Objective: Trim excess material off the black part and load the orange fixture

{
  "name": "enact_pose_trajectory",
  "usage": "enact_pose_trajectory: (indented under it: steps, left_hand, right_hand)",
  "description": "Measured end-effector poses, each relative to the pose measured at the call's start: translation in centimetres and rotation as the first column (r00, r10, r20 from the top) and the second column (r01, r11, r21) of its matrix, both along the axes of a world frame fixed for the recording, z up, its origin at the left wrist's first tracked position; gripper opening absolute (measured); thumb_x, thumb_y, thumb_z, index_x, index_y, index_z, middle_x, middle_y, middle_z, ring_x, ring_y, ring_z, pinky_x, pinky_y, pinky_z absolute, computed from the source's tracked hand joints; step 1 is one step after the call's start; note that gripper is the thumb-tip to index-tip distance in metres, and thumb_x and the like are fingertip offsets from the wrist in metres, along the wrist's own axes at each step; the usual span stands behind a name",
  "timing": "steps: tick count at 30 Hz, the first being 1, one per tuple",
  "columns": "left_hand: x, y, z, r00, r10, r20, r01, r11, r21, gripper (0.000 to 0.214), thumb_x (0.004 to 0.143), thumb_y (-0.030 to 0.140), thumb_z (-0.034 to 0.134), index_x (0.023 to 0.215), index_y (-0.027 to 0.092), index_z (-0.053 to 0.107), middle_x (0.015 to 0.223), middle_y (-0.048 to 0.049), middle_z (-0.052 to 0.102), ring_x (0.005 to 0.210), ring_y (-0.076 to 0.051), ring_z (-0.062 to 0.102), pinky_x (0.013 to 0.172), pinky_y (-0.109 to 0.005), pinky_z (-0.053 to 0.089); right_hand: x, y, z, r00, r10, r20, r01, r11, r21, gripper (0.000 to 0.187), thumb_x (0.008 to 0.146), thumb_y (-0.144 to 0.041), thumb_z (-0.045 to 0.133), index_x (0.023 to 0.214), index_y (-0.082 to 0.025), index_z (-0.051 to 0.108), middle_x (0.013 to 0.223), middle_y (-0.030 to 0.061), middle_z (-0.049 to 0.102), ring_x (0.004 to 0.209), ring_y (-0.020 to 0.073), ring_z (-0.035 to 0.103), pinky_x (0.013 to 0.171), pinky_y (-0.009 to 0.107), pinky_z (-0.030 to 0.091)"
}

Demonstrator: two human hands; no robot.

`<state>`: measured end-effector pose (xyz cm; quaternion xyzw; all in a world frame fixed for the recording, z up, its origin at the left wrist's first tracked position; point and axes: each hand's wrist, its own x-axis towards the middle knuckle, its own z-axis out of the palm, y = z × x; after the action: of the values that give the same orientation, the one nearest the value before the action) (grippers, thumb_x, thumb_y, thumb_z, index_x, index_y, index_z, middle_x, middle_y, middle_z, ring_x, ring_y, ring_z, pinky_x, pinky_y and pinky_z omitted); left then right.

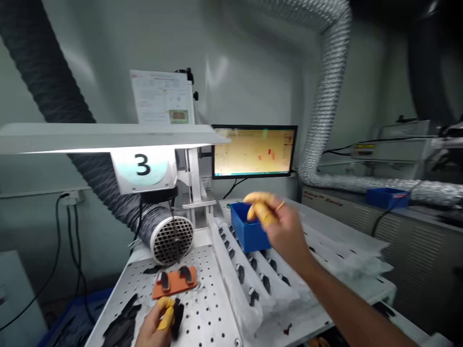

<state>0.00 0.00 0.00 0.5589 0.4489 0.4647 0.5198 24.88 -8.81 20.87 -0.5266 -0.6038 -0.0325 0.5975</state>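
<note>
Black piece (177, 318) pinched in left hand (156, 325), right hand (280, 231) half-curled near blue bin (246, 231), hold unclear.

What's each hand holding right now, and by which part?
Left hand pinches a black piece by its side, in yellow-capped fingers; right hand, blurred above a blue bin, shows nothing clearly held.

One left hand (155, 325), one right hand (285, 231), two blue bins (248, 231), one monitor (254, 152).

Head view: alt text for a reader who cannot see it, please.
The right hand, wearing yellow finger cots, is blurred beside a blue bin above rows of black parts. The left hand grips a black piece over a perforated table near an orange plate.
</note>
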Motion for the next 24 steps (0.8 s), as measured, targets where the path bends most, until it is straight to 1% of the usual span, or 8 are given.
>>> enact_pose_trajectory:
  steps: [2, 4, 5, 7, 10, 13, 18, 24]
  left_hand:
    - [-0.1, 0.4, -0.3, 0.987, -0.057, 0.152, 0.059, 0.998, -0.014, 0.037, 0.062, 0.05, 0.067, 0.072, 0.016, 0.056, 0.057, 0.0038, 0.05, 0.049, -0.009, 0.045, 0.046, -0.02, 0.034]
    - [-0.3, 0.5, -0.3, 0.966, -0.097, 0.241, 0.111, 0.993, -0.044, 0.032, 0.064, 0.044, 0.066, 0.072, 0.016, 0.054, 0.054, 0.0064, 0.044, 0.046, -0.006, 0.038, 0.044, -0.017, 0.029]
    - [-0.4, 0.5, -0.2, 0.96, -0.113, 0.258, 0.133, 0.989, -0.062, 0.029, 0.065, 0.042, 0.065, 0.074, 0.016, 0.053, 0.052, 0.0076, 0.042, 0.043, -0.005, 0.035, 0.042, -0.017, 0.025]
    - [-0.6, 0.5, 0.0, 0.958, -0.136, 0.252, 0.163, 0.983, -0.088, 0.025, 0.069, 0.039, 0.061, 0.078, 0.017, 0.052, 0.05, 0.0093, 0.039, 0.038, -0.004, 0.028, 0.039, -0.017, 0.02]
    - [-0.6, 0.5, 0.2, 0.967, -0.133, 0.216, 0.153, 0.985, -0.078, 0.019, 0.073, 0.034, 0.056, 0.077, 0.017, 0.049, 0.05, 0.0093, 0.04, 0.036, -0.003, 0.027, 0.036, -0.017, 0.017]
    - [-0.4, 0.7, 0.2, 0.975, -0.114, 0.192, 0.127, 0.99, -0.059, 0.014, 0.072, 0.029, 0.054, 0.074, 0.017, 0.048, 0.053, 0.0082, 0.044, 0.035, -0.002, 0.03, 0.035, -0.016, 0.019]
    - [-0.3, 0.9, 0.2, 0.975, -0.109, 0.193, 0.129, 0.987, -0.096, 0.016, 0.071, 0.033, 0.053, 0.075, 0.019, 0.045, 0.049, 0.0097, 0.043, 0.03, -0.003, 0.028, 0.032, -0.016, 0.016]
    - [-0.4, 0.9, 0.6, 0.983, -0.134, 0.124, 0.144, 0.986, -0.078, 0.016, 0.076, 0.034, 0.049, 0.075, 0.02, 0.042, 0.049, 0.0103, 0.036, 0.035, -0.004, 0.027, 0.035, -0.017, 0.02]
  right_hand:
    - [-5.7, -0.2, -3.5, 0.959, 0.283, 0.026, -0.273, 0.944, -0.186, 0.023, 0.086, -0.021, 0.046, 0.1, -0.021, 0.064, 0.075, 0.0012, 0.064, 0.064, 0.0137, 0.056, 0.056, 0.023, 0.042]
    - [-10.0, 0.6, -7.8, 0.92, 0.393, 0.015, -0.363, 0.863, -0.352, 0.02, 0.085, -0.02, 0.047, 0.099, -0.022, 0.062, 0.071, 0.0002, 0.062, 0.062, 0.0138, 0.056, 0.056, 0.024, 0.042]
    - [-11.6, 1.4, -10.1, 0.92, 0.392, 0.011, -0.353, 0.838, -0.415, 0.017, 0.083, -0.019, 0.049, 0.094, -0.022, 0.061, 0.07, -0.0001, 0.061, 0.061, 0.0143, 0.055, 0.056, 0.024, 0.041]
    - [-13.4, 3.1, -14.2, 0.97, 0.242, 0.01, -0.205, 0.842, -0.498, 0.01, 0.078, -0.019, 0.052, 0.087, -0.021, 0.056, 0.067, 0.0007, 0.06, 0.062, 0.0171, 0.056, 0.058, 0.026, 0.041]
    - [-13.8, 5.3, -18.3, 0.992, 0.098, -0.076, -0.124, 0.824, -0.554, 0.009, 0.078, -0.021, 0.049, 0.086, -0.023, 0.048, 0.071, 0.002, 0.06, 0.064, 0.0194, 0.057, 0.059, 0.028, 0.042]
    - [-13.1, 6.1, -19.7, 0.968, 0.113, -0.224, -0.22, 0.816, -0.535, 0.005, 0.081, -0.028, 0.047, 0.083, -0.024, 0.046, 0.073, 0.0012, 0.058, 0.065, 0.0189, 0.056, 0.059, 0.028, 0.042]
    - [-12.5, 6.2, -19.9, 0.886, 0.192, -0.421, -0.404, 0.765, -0.501, 0.011, 0.081, -0.03, 0.049, 0.086, -0.02, 0.05, 0.076, 0.0012, 0.056, 0.064, 0.0159, 0.053, 0.058, 0.025, 0.042]
    - [-12.3, 6.9, -20.8, 0.872, 0.279, -0.402, -0.466, 0.722, -0.511, 0.014, 0.079, -0.029, 0.052, 0.069, -0.019, 0.051, 0.064, -0.0015, 0.049, 0.059, 0.014, 0.046, 0.055, 0.024, 0.038]
